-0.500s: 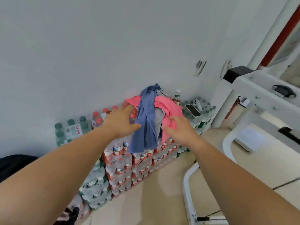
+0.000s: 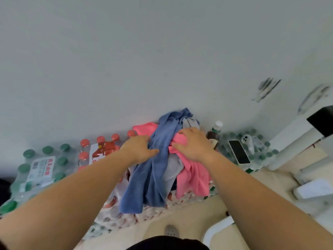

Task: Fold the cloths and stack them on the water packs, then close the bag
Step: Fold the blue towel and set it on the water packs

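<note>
- Atop the stacked water packs (image 2: 115, 204), against the wall at 12 o'clock from the wearer, lies an unfolded heap of cloths.
- Blue cloth (image 2: 153, 170): draped over the heap's left half, hanging down the front of the packs toward 6 o'clock.
- Pink cloth (image 2: 193, 179): on the right half, also hanging over the front edge; a pink corner shows at 11 o'clock behind the blue.
- Grey cloth (image 2: 173, 168): between the blue and the pink, mostly covered.
- Left hand (image 2: 139, 148): palm down, fingers loosely spread, resting on the blue cloth's left edge; no pinch is visible.
- Right hand (image 2: 193, 143): palm down, fingers spread, pressed onto the pink cloth at the heap's top right.
- Red-capped bottles (image 2: 100, 147): at 9 o'clock of the heap, in shrink wrap.
- Green-capped bottles (image 2: 43, 165): further out at 9 o'clock.
- Brown bottle (image 2: 214, 134): upright, just beside the right hand at 3 o'clock.
- Phone (image 2: 238, 151): lying screen up on another pack, at 3 o'clock beyond the brown bottle.
</note>
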